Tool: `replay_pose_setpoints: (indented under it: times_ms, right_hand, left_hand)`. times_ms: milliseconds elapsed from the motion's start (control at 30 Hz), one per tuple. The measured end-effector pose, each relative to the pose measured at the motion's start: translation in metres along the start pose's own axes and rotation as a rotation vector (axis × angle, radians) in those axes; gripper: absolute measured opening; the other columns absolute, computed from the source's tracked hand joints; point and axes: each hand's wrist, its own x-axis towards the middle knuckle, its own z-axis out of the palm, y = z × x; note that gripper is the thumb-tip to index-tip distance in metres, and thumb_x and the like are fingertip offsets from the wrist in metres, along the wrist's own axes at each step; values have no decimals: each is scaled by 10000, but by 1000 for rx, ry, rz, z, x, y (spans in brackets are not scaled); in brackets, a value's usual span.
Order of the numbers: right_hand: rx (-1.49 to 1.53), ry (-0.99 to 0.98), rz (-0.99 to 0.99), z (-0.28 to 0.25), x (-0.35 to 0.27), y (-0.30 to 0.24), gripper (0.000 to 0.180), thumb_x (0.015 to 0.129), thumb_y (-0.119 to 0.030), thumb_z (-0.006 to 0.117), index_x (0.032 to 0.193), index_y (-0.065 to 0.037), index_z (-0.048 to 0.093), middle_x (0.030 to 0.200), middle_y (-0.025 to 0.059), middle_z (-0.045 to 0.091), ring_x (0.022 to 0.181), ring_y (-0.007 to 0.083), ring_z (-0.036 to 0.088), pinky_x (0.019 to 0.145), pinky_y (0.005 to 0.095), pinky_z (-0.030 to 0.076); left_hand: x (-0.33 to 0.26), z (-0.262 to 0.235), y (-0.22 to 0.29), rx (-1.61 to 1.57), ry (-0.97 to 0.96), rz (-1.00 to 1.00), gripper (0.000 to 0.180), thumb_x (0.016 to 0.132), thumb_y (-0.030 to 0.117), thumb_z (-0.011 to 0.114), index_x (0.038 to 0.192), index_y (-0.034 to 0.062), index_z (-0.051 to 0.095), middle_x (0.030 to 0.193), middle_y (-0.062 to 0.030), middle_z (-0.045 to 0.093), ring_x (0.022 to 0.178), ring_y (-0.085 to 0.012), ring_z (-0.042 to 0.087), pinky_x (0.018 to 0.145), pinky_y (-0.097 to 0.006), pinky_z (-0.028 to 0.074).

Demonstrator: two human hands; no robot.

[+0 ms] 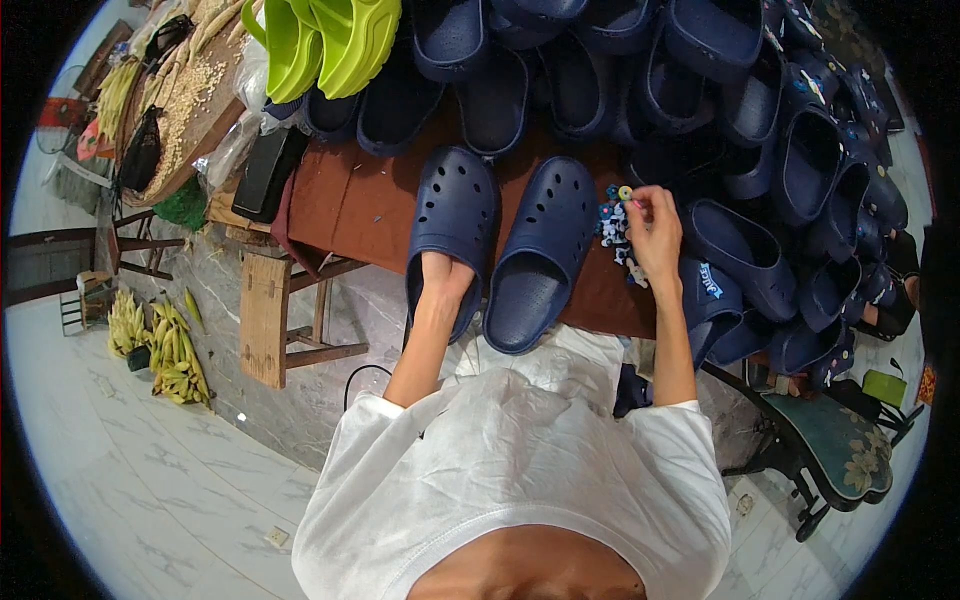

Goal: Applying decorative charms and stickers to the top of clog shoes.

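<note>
A pair of navy blue clogs with round holes in the uppers lies side by side in front of me, toes pointing away. My left hand [444,277] reaches into the left clog [456,195]; its fingers are hidden under the upper. The right clog [548,212] lies beside it, untouched. Just past that one is a small pile of colourful shoe charms [613,228], mostly white, black and blue. Over the pile's right side, my right hand [655,238] is closed in a pinch on a small charm, which its fingers partly cover.
More navy clogs [495,95] crowd the back and right of the brown tabletop [345,205]. Lime green clogs [350,45] sit at the far left. A wooden stool [265,320], yellow-green corn cobs [178,350] and a patterned chair [835,450] stand around the table.
</note>
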Motion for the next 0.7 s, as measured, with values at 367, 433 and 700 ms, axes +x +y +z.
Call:
replay_pose_setpoints:
  times_ms: [367,433,700]
  right_hand:
    - [92,-72,-1,17,-69,-39,557,748,-285,844,1170,-22,592,1064,153,594,945,276,607,789,378,512]
    - [-13,-213,-88,26,-86,-52,834,723,-415,851,1342,-15,461,1184,194,495,978,341,596,814,408,519]
    - [-92,-27,-57,50,-106,-28,673,774,22,601,1410,-47,392,1168,212,430,1019,423,567,840,488,506]
  left_hand:
    - [-31,-26,-2,135,-115,101,436,1012,129,412,1390,-82,459,1483,-170,470,1371,-297,447,1218,-422,263]
    - [-34,-26,-5,136,-119,84,434,1013,128,411,1390,-84,457,1473,-175,479,1367,-295,451,1213,-420,274]
    - [-47,-41,-24,175,-159,-50,361,1013,105,398,1329,-16,521,1350,-117,581,1195,-228,559,1016,-361,433]
